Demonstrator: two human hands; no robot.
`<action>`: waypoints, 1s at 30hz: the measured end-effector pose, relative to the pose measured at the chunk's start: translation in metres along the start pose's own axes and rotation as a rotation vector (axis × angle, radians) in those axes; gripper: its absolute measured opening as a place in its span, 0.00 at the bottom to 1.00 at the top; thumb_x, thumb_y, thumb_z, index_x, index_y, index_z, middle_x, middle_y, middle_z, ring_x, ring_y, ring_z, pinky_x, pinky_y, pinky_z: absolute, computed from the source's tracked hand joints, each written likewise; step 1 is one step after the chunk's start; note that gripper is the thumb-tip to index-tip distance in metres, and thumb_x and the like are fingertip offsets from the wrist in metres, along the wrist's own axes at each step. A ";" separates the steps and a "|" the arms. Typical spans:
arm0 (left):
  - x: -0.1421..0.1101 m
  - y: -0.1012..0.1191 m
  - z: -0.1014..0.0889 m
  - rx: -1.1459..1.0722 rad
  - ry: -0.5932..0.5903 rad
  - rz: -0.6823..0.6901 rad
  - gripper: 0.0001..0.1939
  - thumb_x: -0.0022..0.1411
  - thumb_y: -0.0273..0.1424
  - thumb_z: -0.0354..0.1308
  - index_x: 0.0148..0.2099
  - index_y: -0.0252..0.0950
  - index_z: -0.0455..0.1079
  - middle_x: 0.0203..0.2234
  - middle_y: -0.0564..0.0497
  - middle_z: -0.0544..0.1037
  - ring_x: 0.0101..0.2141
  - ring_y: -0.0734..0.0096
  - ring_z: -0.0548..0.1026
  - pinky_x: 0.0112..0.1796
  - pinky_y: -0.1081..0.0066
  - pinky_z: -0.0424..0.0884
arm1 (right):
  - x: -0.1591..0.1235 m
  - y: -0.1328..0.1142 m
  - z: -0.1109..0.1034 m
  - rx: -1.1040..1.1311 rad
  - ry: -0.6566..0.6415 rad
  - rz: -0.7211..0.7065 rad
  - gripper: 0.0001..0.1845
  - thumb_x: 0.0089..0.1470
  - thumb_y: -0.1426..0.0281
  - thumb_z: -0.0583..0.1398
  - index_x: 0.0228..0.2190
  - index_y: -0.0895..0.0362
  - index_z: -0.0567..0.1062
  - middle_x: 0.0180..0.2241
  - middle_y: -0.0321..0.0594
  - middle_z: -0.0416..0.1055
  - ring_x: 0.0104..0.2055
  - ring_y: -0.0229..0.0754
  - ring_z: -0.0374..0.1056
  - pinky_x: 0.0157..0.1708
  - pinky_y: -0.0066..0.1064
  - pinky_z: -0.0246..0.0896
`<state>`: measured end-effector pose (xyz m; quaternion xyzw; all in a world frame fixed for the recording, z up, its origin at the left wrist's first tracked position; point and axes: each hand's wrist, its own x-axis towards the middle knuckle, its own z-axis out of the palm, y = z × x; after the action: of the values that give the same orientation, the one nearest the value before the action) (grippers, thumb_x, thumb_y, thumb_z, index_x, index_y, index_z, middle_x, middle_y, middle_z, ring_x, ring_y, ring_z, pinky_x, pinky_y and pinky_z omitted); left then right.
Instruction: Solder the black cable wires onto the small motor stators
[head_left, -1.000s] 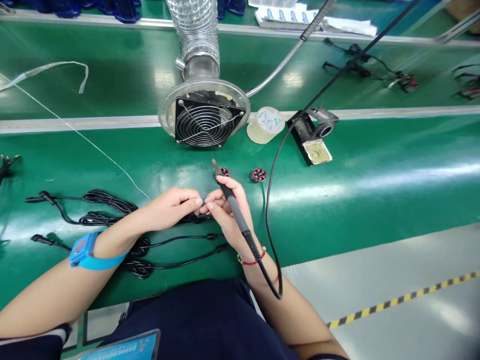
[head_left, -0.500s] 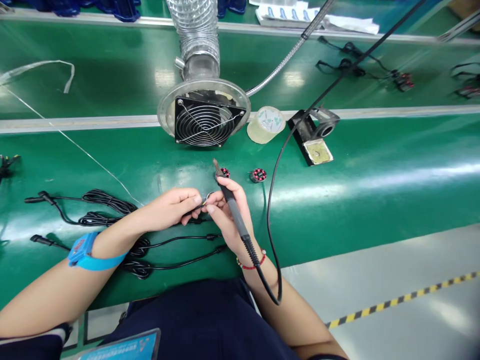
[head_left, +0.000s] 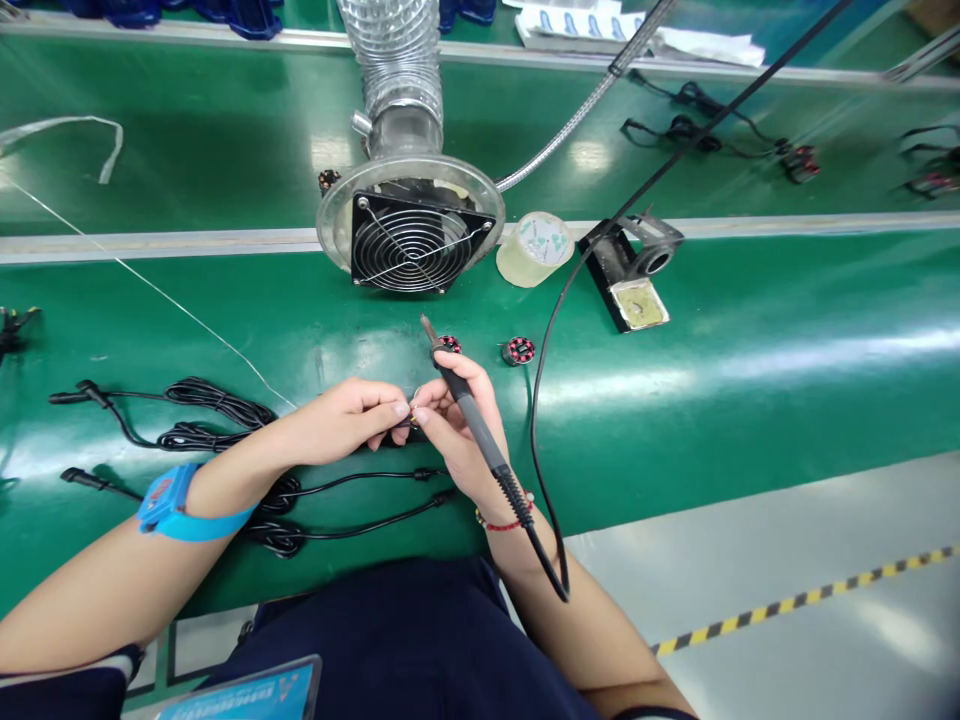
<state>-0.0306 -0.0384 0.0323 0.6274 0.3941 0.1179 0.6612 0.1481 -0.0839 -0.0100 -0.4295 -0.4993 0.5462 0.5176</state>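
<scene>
My left hand [head_left: 358, 418] is closed on the end of a black cable [head_left: 390, 437], thumb pressed down near its thin wires. Across from it, my right hand [head_left: 463, 420] carries a soldering iron [head_left: 475, 420], its tip pointing up and away from me. The right thumb and fingertips also pinch at the cable's wires, a yellow one [head_left: 414, 420] among them. Just past the iron's tip end sits a small round part with red segments [head_left: 448, 344], partly hidden by the hand. A second such part [head_left: 518, 350] stands to its right.
Coiled black cables [head_left: 217, 400] lie left, beneath my left forearm. A fume extractor fan [head_left: 412, 243] hangs ahead, beside a tape roll [head_left: 535, 250] and a soldering iron stand [head_left: 626, 270]. Thin solder wire [head_left: 180, 303] crosses the left. The iron's cord [head_left: 551, 330] loops on the right.
The hands stay together while the fingers shift slightly on the cable end and its wires. The left thumb has moved a little toward the right hand. The iron remains in the right hand.
</scene>
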 end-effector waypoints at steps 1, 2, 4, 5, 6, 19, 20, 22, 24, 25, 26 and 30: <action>0.000 0.000 0.000 -0.014 0.006 -0.003 0.19 0.67 0.44 0.52 0.34 0.34 0.71 0.27 0.51 0.76 0.23 0.78 0.66 0.25 0.76 0.62 | 0.000 0.000 0.000 -0.011 -0.008 -0.006 0.26 0.57 0.71 0.64 0.54 0.47 0.62 0.34 0.30 0.74 0.32 0.36 0.73 0.33 0.32 0.72; 0.000 -0.001 0.001 -0.034 0.017 -0.011 0.18 0.67 0.44 0.53 0.34 0.34 0.70 0.28 0.51 0.76 0.24 0.78 0.65 0.25 0.76 0.62 | 0.000 0.000 0.000 -0.028 -0.011 -0.017 0.26 0.58 0.71 0.63 0.54 0.47 0.62 0.34 0.31 0.74 0.32 0.36 0.73 0.33 0.32 0.72; 0.001 -0.001 0.002 -0.084 0.042 -0.040 0.17 0.64 0.44 0.56 0.34 0.34 0.69 0.26 0.52 0.75 0.24 0.78 0.65 0.25 0.76 0.61 | -0.001 0.001 0.000 -0.080 0.000 -0.053 0.25 0.58 0.71 0.62 0.54 0.47 0.61 0.34 0.30 0.74 0.32 0.36 0.74 0.33 0.32 0.72; 0.002 -0.002 0.003 -0.109 0.054 -0.056 0.16 0.63 0.43 0.58 0.33 0.35 0.69 0.25 0.54 0.73 0.24 0.77 0.64 0.25 0.76 0.61 | -0.002 0.001 0.001 -0.111 0.008 -0.073 0.24 0.59 0.71 0.61 0.54 0.47 0.62 0.34 0.30 0.74 0.32 0.36 0.74 0.32 0.32 0.72; 0.002 -0.002 0.003 -0.131 0.064 -0.070 0.15 0.61 0.43 0.59 0.32 0.35 0.68 0.23 0.55 0.71 0.23 0.77 0.63 0.25 0.76 0.60 | -0.002 0.002 0.002 -0.141 0.016 -0.093 0.23 0.58 0.72 0.61 0.53 0.47 0.62 0.34 0.30 0.74 0.32 0.36 0.74 0.32 0.32 0.72; 0.015 -0.023 -0.002 0.308 0.343 -0.071 0.08 0.60 0.32 0.55 0.31 0.36 0.72 0.26 0.52 0.75 0.30 0.70 0.70 0.34 0.69 0.65 | -0.023 -0.007 -0.016 -0.373 0.233 -0.074 0.15 0.66 0.64 0.60 0.53 0.46 0.74 0.40 0.38 0.78 0.35 0.41 0.76 0.39 0.40 0.76; 0.013 -0.021 -0.003 0.375 0.310 -0.050 0.09 0.62 0.32 0.54 0.32 0.36 0.73 0.29 0.51 0.77 0.33 0.67 0.72 0.38 0.68 0.67 | -0.025 -0.005 -0.018 -0.389 0.253 -0.097 0.15 0.66 0.64 0.60 0.53 0.46 0.74 0.42 0.39 0.78 0.36 0.42 0.76 0.41 0.41 0.76; 0.006 -0.013 -0.011 0.528 0.262 -0.031 0.10 0.64 0.34 0.55 0.38 0.37 0.76 0.37 0.48 0.81 0.43 0.60 0.73 0.48 0.62 0.68 | -0.028 0.001 -0.021 -0.404 0.289 -0.130 0.15 0.66 0.65 0.60 0.53 0.46 0.74 0.42 0.39 0.78 0.38 0.43 0.77 0.42 0.42 0.76; 0.000 0.001 -0.030 0.669 0.316 -0.099 0.14 0.65 0.35 0.55 0.48 0.35 0.76 0.46 0.44 0.80 0.51 0.53 0.71 0.55 0.56 0.65 | -0.027 0.006 -0.024 -0.402 0.324 -0.162 0.15 0.65 0.66 0.60 0.53 0.46 0.74 0.41 0.39 0.78 0.38 0.42 0.77 0.41 0.40 0.76; -0.001 0.009 -0.044 0.717 0.386 -0.162 0.17 0.67 0.35 0.54 0.52 0.32 0.75 0.48 0.42 0.78 0.52 0.51 0.71 0.56 0.54 0.64 | -0.026 0.009 -0.026 -0.394 0.340 -0.176 0.15 0.65 0.67 0.60 0.53 0.46 0.75 0.41 0.39 0.78 0.37 0.41 0.77 0.40 0.39 0.77; 0.000 0.017 -0.061 0.754 0.476 -0.233 0.20 0.68 0.34 0.52 0.55 0.28 0.73 0.49 0.40 0.77 0.53 0.50 0.71 0.56 0.54 0.64 | -0.025 0.010 -0.027 -0.382 0.355 -0.185 0.15 0.65 0.67 0.60 0.53 0.45 0.75 0.41 0.38 0.77 0.36 0.40 0.77 0.39 0.37 0.77; 0.025 0.034 -0.137 0.896 0.794 -0.327 0.28 0.70 0.33 0.49 0.65 0.18 0.62 0.57 0.38 0.67 0.61 0.44 0.66 0.60 0.56 0.59 | -0.022 0.017 -0.029 -0.412 0.372 -0.253 0.15 0.66 0.68 0.59 0.53 0.47 0.74 0.39 0.37 0.77 0.35 0.39 0.76 0.38 0.37 0.77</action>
<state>-0.0943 0.0851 0.0683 0.6837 0.7122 0.0627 0.1462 0.1768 -0.1027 -0.0314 -0.5526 -0.5457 0.2766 0.5660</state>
